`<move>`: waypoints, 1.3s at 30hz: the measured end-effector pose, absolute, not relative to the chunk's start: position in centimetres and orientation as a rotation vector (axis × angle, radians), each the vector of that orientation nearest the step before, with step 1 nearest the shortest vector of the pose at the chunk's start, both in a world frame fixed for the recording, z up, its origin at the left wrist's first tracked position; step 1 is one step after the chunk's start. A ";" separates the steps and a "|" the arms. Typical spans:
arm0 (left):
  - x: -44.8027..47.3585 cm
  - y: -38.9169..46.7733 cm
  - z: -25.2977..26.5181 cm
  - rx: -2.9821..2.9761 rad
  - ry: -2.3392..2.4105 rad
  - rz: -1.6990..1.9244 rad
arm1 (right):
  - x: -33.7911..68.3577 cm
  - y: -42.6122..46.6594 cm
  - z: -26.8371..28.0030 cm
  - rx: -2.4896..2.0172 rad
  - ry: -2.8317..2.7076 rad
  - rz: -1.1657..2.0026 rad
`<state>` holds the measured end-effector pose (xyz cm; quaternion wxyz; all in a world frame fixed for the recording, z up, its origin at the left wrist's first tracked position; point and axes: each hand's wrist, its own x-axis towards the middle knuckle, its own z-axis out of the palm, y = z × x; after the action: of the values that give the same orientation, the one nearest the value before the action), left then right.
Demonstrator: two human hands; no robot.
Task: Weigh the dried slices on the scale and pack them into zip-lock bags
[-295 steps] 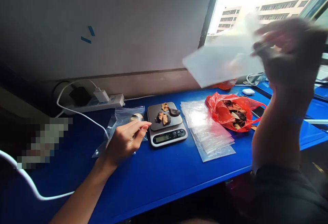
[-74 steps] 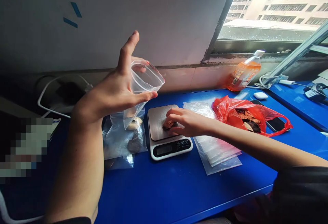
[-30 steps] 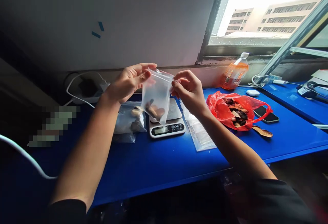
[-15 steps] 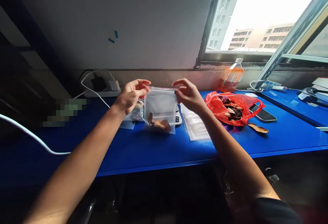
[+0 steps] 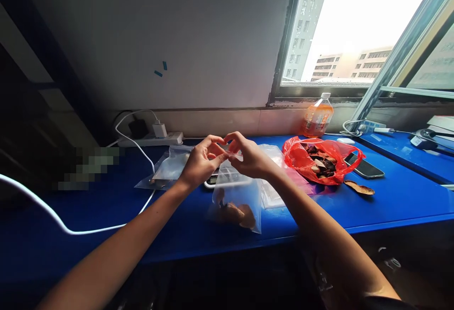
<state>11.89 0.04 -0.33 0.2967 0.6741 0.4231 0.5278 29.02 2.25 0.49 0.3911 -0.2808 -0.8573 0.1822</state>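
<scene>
A clear plastic zip bag (image 5: 237,196) hangs from my two hands over the blue table, with brown dried pieces (image 5: 236,214) at its bottom. My left hand (image 5: 204,158) pinches the bag's top edge between thumb and fingers. Close against it, my right hand (image 5: 246,156) pinches the same edge, the fingertips of both hands nearly meeting. Behind the hanging bag, a small scale (image 5: 210,184) is mostly hidden. Left of my hands, another filled clear bag (image 5: 170,168) lies flat. A stack of clear bags (image 5: 271,196) lies under my right forearm.
A red plastic bag (image 5: 291,158) of dried brown pieces stands open at the right, near a phone (image 5: 369,168) and one loose piece (image 5: 359,188). An orange drink bottle (image 5: 318,117) stands by the wall. A white cable (image 5: 88,231) crosses the blue table (image 5: 170,239) at left.
My hands have come together along the bag's top edge, which was stretched wide between them. The bag hangs lower and a little further right in view. The camera view has shifted slightly.
</scene>
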 end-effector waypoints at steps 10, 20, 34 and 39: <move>12.5 -0.2 -1.3 1.901 1.267 1.460 | 27.6 2.0 -0.5 -0.945 -2.171 0.385; 11.2 0.1 0.9 2.009 1.269 1.582 | 27.7 3.2 -0.3 -0.818 -2.069 0.380; 5.9 1.1 3.7 1.744 1.106 1.885 | 30.8 7.2 -0.8 -0.941 -1.900 0.319; 1.2 1.4 4.2 1.574 1.312 2.025 | 33.6 6.9 0.8 -1.027 -1.577 0.145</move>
<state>1.23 1.42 4.16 0.1301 0.5416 0.4516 0.6970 33.64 6.90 0.79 0.5867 -0.4404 -0.6767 0.0623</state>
